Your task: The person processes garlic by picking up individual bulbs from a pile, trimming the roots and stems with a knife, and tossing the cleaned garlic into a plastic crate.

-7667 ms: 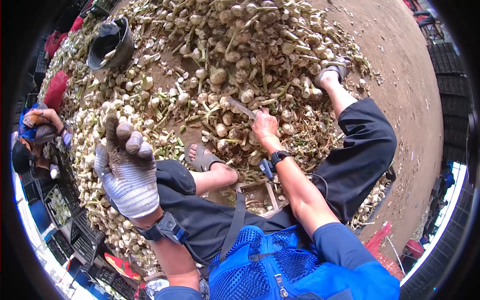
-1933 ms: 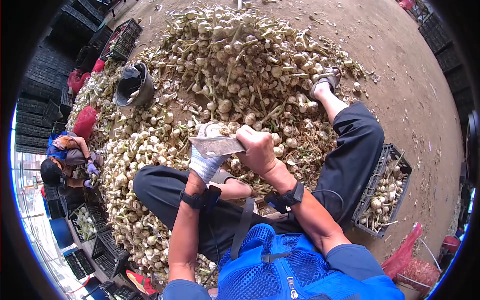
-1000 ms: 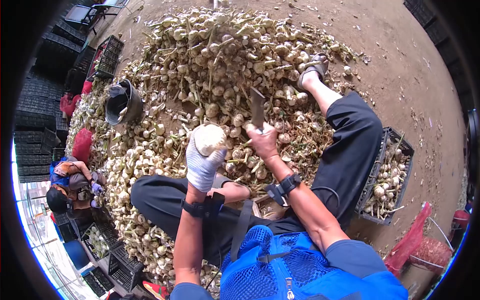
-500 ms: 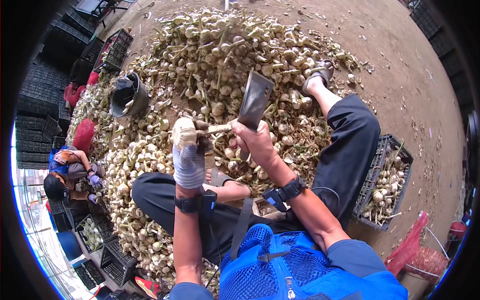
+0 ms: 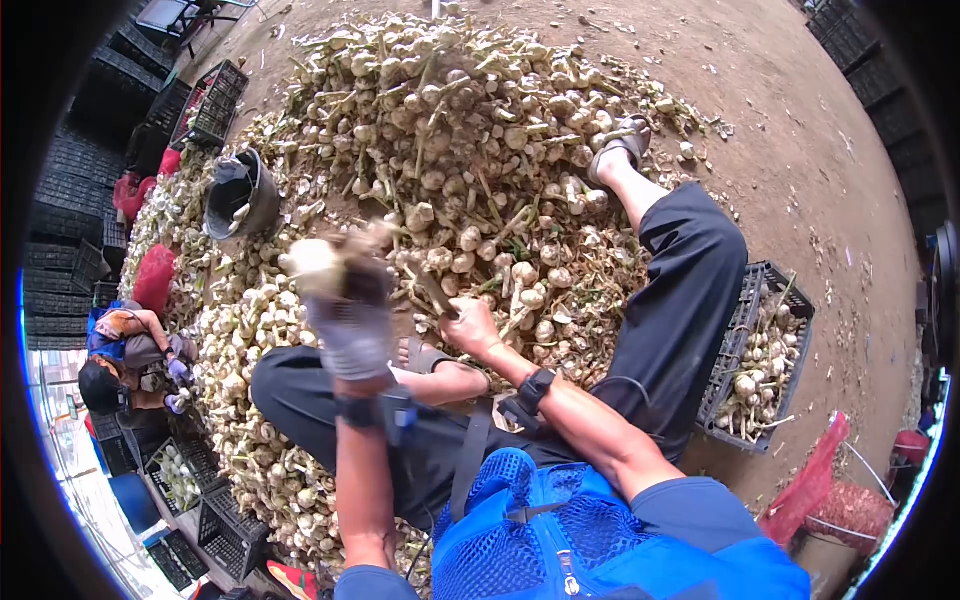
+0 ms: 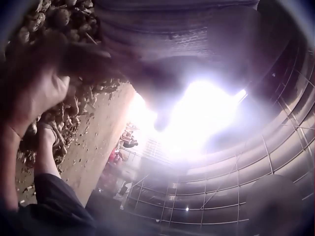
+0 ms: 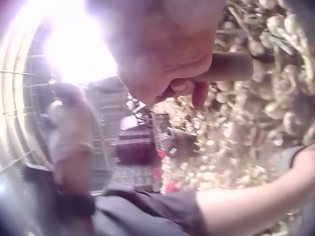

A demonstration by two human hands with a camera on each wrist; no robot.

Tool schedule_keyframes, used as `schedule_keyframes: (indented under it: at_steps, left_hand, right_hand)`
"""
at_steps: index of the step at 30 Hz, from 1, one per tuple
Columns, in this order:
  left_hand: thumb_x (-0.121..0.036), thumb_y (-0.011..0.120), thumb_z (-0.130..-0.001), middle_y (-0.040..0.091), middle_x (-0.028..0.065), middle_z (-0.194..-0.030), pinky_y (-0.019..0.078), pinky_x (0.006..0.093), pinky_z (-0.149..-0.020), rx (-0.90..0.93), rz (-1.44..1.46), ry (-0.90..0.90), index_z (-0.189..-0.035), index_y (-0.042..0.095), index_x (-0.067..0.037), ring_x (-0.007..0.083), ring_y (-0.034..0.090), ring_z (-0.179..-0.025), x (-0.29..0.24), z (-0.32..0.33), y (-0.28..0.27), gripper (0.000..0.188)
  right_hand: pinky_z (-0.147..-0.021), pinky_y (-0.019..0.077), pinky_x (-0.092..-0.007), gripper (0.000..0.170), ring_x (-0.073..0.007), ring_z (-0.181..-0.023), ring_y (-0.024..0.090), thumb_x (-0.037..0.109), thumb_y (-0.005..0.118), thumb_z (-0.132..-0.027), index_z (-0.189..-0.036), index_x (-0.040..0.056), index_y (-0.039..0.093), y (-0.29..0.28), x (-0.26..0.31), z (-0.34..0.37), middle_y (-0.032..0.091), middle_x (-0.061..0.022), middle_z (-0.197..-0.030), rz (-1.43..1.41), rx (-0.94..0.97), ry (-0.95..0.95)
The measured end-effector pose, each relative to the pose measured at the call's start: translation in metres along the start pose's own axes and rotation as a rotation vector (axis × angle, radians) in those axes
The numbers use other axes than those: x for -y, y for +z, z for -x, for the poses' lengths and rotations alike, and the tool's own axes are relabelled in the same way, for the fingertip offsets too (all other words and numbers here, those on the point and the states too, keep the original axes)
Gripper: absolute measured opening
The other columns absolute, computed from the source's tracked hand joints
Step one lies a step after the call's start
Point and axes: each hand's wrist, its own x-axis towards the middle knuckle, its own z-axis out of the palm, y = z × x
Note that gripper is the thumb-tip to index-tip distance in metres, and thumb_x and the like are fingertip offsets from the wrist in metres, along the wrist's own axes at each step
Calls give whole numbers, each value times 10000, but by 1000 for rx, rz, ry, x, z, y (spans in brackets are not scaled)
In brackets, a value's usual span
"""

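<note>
In the head view my gloved left hand [image 5: 352,325] is blurred, held up over the left knee. It grips a pale garlic bulb [image 5: 312,262] at its far end. To the right, lower over the pile, my bare right hand [image 5: 474,327] holds a cleaver [image 5: 436,294], its blade pointing away and seen nearly edge-on. The right wrist view shows the bare fingers curled round the wooden handle [image 7: 234,66]. Many garlic bulbs with stems [image 5: 450,130] are heaped in front, and trimmed-looking ones [image 5: 260,370] lie to the left.
A black bucket [image 5: 241,195] stands at the far left of the heap. A crate of garlic [image 5: 758,360] sits beside the right leg. Another person [image 5: 130,350] crouches at the left, near black crates [image 5: 232,525]. Red net bags [image 5: 815,480] lie at the lower right.
The left hand was bare of any bulb at first, then held one against the cleaver. Since half a second ago the hands have parted: left hand leftward, right hand and cleaver lower and left.
</note>
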Motion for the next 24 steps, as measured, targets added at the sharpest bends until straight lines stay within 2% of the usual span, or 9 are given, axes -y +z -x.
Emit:
schedule_keyframes:
  at_steps: [1,2,3,4,6,10,14,18,24]
  left_hand:
    - [-335,761,-855,598,179,-1236,513,390,-1023,-181,-231,340,-1315,504,26,263,601,-1122,-21,0,19,638]
    - [-300,770,-835,571,211,-1285,518,423,-1028,-55,-69,434,-1325,471,90,300,590,-1157,-58,-2,23,695]
    - [-412,771,-827,572,234,-1309,459,440,-1115,221,399,132,-1344,459,71,309,564,-1236,-95,2,35,773]
    - [-408,745,-843,559,259,-1317,455,464,-1114,206,411,356,-1377,423,97,347,547,-1245,-111,10,42,802]
    - [-376,644,-934,510,270,-1404,459,476,-1098,54,196,507,-1429,377,98,359,534,-1271,-154,17,0,736]
    - [-402,491,-1018,550,228,-1386,482,456,-1072,-96,-7,287,-1421,446,46,323,621,-1164,-123,15,-6,605]
    - [-320,559,-1000,571,178,-1355,492,422,-1043,9,-119,99,-1406,487,3,268,580,-1134,-85,10,7,523]
    - [-325,537,-1010,596,164,-1286,504,412,-995,-57,-181,83,-1410,485,-9,251,579,-1057,-80,8,5,513]
    - [-289,508,-1015,602,135,-1231,496,381,-922,-147,-212,59,-1419,474,-4,222,560,-985,-82,14,9,495]
  right_hand:
    - [-658,508,-442,230,-367,-720,666,259,660,-793,-807,31,694,-3,-13,-2,679,-215,-795,59,-76,54]
    - [-651,513,-425,231,-348,-698,670,253,652,-783,-820,32,708,-9,-27,-7,686,-218,-787,116,-152,111]
    - [-669,532,-432,228,-353,-740,693,257,650,-789,-831,44,722,-23,-42,-14,695,-218,-813,143,-224,93]
    - [-688,546,-444,247,-364,-773,699,283,646,-801,-849,53,725,-42,-43,-21,703,-207,-830,241,-262,215]
    - [-711,543,-466,322,-369,-821,699,383,658,-811,-860,71,718,-76,-60,-39,720,-180,-885,495,-335,328]
    - [-770,554,-474,428,-384,-879,700,441,674,-803,-893,28,741,-107,-83,-43,716,-211,-919,656,-211,409]
    - [-786,566,-456,462,-364,-915,704,433,755,-756,-1034,69,703,-82,-85,-39,716,-190,-936,770,-97,384]
    - [-804,573,-432,536,-326,-971,693,395,810,-736,-1118,48,667,-60,-92,-34,610,-191,-1151,932,27,408]
    - [-784,578,-415,417,-300,-944,708,253,785,-748,-1089,42,670,-60,-100,-39,584,-157,-1181,973,57,413]
